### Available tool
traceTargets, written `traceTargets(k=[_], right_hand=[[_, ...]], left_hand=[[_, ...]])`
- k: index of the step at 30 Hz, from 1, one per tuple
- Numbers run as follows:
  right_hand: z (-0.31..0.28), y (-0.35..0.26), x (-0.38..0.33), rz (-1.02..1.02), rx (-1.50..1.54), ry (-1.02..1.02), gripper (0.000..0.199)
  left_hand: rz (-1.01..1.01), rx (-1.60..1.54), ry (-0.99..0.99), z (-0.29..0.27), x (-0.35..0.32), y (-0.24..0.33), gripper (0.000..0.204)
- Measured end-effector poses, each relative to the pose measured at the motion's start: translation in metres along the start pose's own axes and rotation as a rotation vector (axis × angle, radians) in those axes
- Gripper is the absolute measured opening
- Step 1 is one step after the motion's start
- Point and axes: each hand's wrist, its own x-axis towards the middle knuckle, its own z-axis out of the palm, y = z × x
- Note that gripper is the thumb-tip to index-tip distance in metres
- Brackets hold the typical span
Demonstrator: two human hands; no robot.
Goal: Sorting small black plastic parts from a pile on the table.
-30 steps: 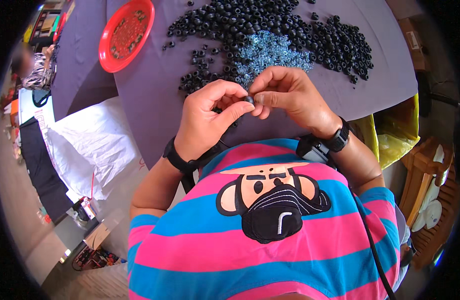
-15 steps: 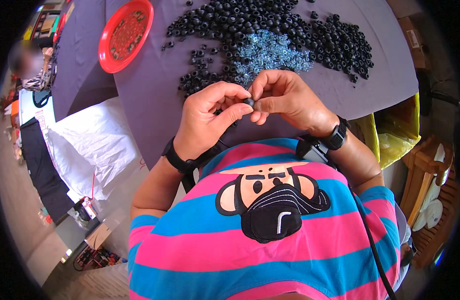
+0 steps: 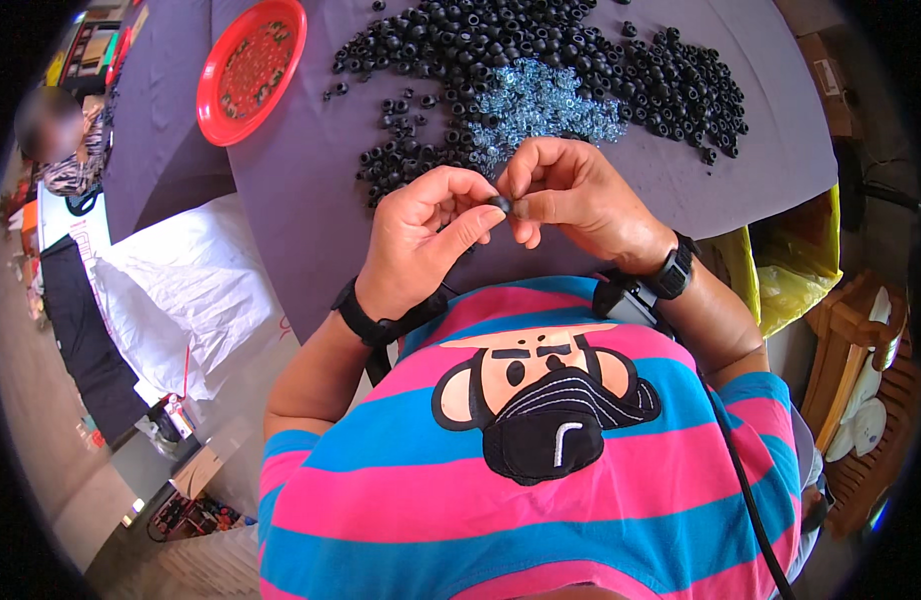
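Note:
Between the thumb and forefinger of my left hand (image 3: pixel 411 235) sits a small, round, black plastic cap (image 3: pixel 500 204). My right hand (image 3: pixel 596 205) meets it from the right, thumb and forefinger pinched together against the cap's side. Whatever those right fingertips hold is too small and hidden to make out. Just beyond both hands lies a heap of similar hollow black caps (image 3: pixel 681 95), many with round openings showing. A pile of tiny clear bluish plastic pieces (image 3: pixel 556 105) lies among them on the grey-covered table (image 3: pixel 761 60).
A red oval tray (image 3: pixel 213 120) with a patterned bottom rests at the table's far left. Yellow plastic bags (image 3: pixel 796 265) hang by the right edge, near a wooden chair (image 3: pixel 851 350). White sheeting (image 3: pixel 196 290) lies to the left. Another person (image 3: pixel 66 140) sits at the far left.
Both hands stay nearly in place. The cap has turned slightly between my fingertips, and my left hand and wrist have shifted a little to the right.

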Motion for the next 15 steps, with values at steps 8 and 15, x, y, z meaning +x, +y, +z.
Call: traceTargets(k=[8, 15], right_hand=[[0.0033, 0.0003, -0.0011, 0.025, -0.024, 0.081, 0.012], [0.0025, 0.0009, -0.0028, 0.011, -0.091, 0.066, 0.012]], left_hand=[[-0.074, -0.008, 0.034, -0.0028, -0.0013, -0.0037, 0.014], [-0.143, -0.081, 0.055, -0.0017, -0.0047, -0.0092, 0.013]])
